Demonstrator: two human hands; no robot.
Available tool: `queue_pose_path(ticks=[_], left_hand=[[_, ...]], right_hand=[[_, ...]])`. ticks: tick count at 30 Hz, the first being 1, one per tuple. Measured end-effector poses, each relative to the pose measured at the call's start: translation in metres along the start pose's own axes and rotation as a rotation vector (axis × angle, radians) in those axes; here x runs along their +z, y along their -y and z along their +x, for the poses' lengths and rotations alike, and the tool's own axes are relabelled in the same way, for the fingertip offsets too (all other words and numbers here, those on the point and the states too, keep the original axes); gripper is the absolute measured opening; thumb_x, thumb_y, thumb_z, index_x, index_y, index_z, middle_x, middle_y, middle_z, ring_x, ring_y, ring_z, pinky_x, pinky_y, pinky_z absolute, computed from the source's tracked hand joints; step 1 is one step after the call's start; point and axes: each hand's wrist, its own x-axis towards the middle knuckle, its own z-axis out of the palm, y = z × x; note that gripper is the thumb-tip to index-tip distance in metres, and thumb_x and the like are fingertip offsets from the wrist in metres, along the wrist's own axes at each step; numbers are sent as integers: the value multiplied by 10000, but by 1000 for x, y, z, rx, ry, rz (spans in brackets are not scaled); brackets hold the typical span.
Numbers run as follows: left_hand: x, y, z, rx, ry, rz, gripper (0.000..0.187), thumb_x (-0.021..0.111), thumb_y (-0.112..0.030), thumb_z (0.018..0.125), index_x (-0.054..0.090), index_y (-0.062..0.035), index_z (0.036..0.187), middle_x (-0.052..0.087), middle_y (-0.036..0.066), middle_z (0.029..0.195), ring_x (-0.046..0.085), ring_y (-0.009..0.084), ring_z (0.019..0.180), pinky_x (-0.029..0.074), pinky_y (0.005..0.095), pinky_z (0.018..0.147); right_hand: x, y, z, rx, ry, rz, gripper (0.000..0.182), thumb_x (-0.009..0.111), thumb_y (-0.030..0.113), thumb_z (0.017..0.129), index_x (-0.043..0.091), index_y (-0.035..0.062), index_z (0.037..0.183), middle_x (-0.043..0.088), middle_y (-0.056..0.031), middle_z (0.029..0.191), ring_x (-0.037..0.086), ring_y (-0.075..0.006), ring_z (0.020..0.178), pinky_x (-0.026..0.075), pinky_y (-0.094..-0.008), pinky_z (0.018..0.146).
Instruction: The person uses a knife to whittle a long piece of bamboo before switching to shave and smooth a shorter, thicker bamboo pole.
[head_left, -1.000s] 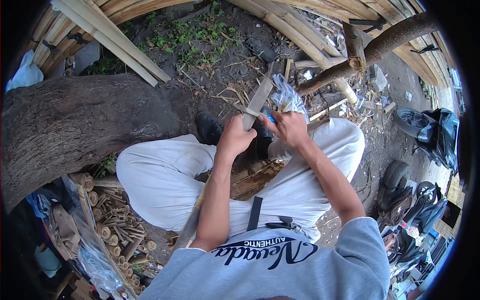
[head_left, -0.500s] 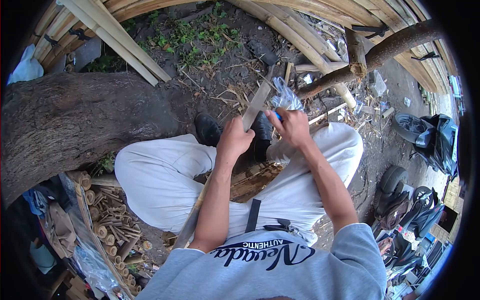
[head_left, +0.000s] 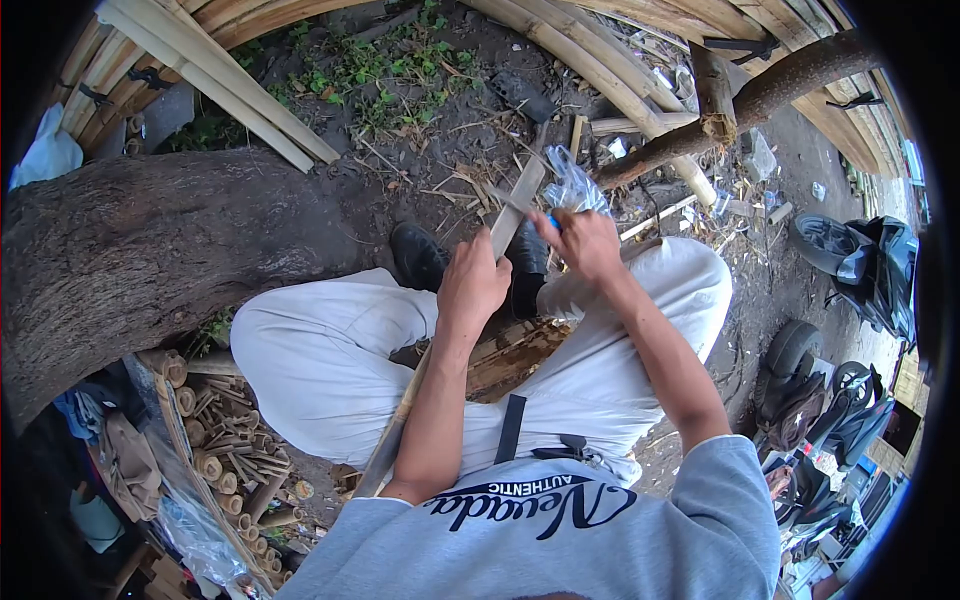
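Note:
My left hand (head_left: 474, 282) is closed around a long, flat bamboo strip (head_left: 522, 192). The strip slants from beyond my shoes back under my left forearm to my side. My right hand (head_left: 587, 244) grips a knife by its blue handle (head_left: 553, 221), most of which the fingers hide. The thin blade lies across the strip's far part, just past my left hand. A crumpled clear plastic bag (head_left: 575, 185) sits just beyond my right hand. Below the hands are my black shoes (head_left: 416, 254).
A thick tree trunk (head_left: 180, 250) lies to the left, and a cut branch (head_left: 760, 100) crosses at upper right. Bamboo poles (head_left: 590, 60) rest beyond. Cut bamboo pieces (head_left: 235, 440) are piled at lower left. Motorbikes (head_left: 860, 260) stand at right.
The knife blade now shows across the strip, reaching farther left than before. My right hand has shifted slightly. My left hand keeps its grip on the strip.

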Motion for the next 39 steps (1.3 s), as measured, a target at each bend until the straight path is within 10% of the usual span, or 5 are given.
queue_pose_path(ticks=[8, 18, 26, 30, 39], left_hand=[[-21, -13, 8, -49, 76, -69, 494, 652, -208, 934, 537, 71, 1325, 652, 316, 1187, 598, 471, 1177, 493, 530, 1003], [-6, 12, 16, -53, 134, -116, 499, 645, -219, 922, 542, 56, 1325, 649, 304, 1216, 582, 460, 1213, 491, 533, 1020], [-3, 5, 20, -124, 225, -204, 477, 648, -211, 907, 558, 57, 1291, 659, 308, 1152, 686, 376, 920, 560, 494, 866], [-22, -14, 14, -192, 262, -293, 423, 644, -187, 895, 576, 73, 1221, 679, 308, 1038, 738, 310, 699, 599, 465, 742], [-18, -11, -8, 90, -58, 52, 664, 754, -302, 865, 480, 34, 1369, 651, 277, 1202, 629, 430, 1164, 482, 544, 990]], right_hand=[[-7, -40, 42, 558, -159, 84, 735, 450, 646, 1015, 712, -6, 802, 671, -301, 756, 691, -490, 827, 547, -551, 757], [-9, 7, 10, -95, 80, 189, 575, 579, 521, 1017, 675, 34, 726, 561, -215, 559, 600, -433, 562, 486, -502, 553], [17, -61, 42, 601, -23, 226, 788, 425, 670, 1014, 757, -27, 856, 685, -339, 834, 697, -496, 907, 533, -553, 827], [-3, -14, 25, 752, 4, 843, 722, 615, 745, 894, 705, 36, 791, 415, 35, 545, 415, -99, 505, 278, -321, 486], [2, 11, 19, 650, 319, 1107, 522, 844, 548, 821, 710, 45, 779, 566, -2, 680, 474, -122, 638, 353, -352, 590]])
